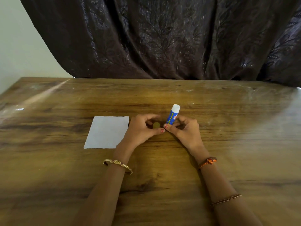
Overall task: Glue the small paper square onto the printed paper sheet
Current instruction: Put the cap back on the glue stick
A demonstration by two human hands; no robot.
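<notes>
A white paper sheet (106, 132) lies flat on the wooden table (162, 185), left of centre; no print shows on its upper face. My right hand (185, 132) grips a blue glue stick (172, 115) by its lower end, tilted with its white tip pointing up and away from me. My left hand (143, 129) is just to the sheet's right, fingers curled around a small round yellowish-brown piece (156, 125), which may be the glue stick's cap. The thumbs of both hands nearly touch. I see no small paper square.
A dark patterned curtain (162, 38) hangs behind the table's far edge, with a pale wall (19, 46) at the left. Bracelets sit on both of my wrists.
</notes>
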